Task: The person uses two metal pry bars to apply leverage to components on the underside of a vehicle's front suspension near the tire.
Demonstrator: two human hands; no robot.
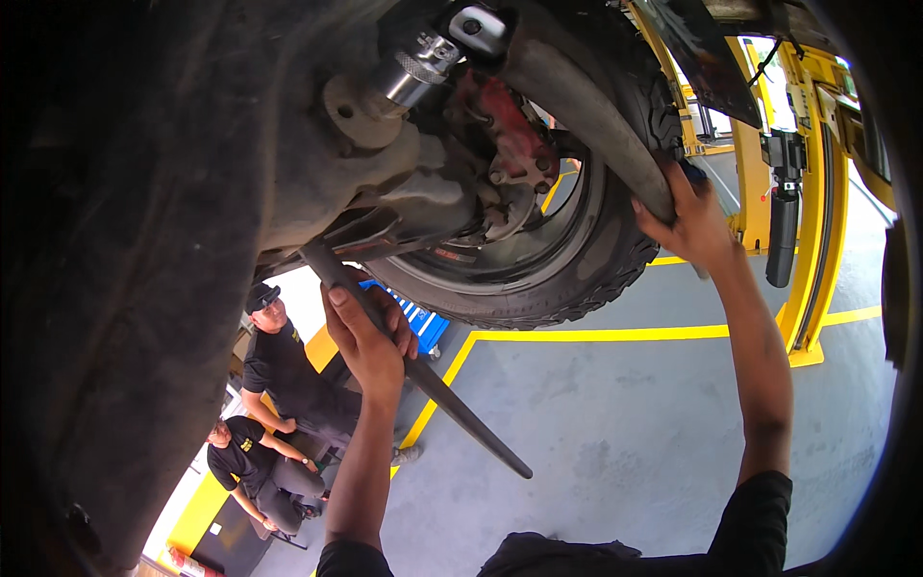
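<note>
overhead, fingers (682, 195) grip bars (471, 420) (two)

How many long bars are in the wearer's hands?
2: a slim, tapered bar in the left hand, and a thicker bar above it, its lower end in the right hand.

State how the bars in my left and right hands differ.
The left bar looks slimmer; the right bar thicker. The left hand grips the left bar partway along; the right hand holds the right bar near its lower end. Both slant down rightward.

Tapered bar (444, 392) (slanted); thick tube (598, 117)
</note>
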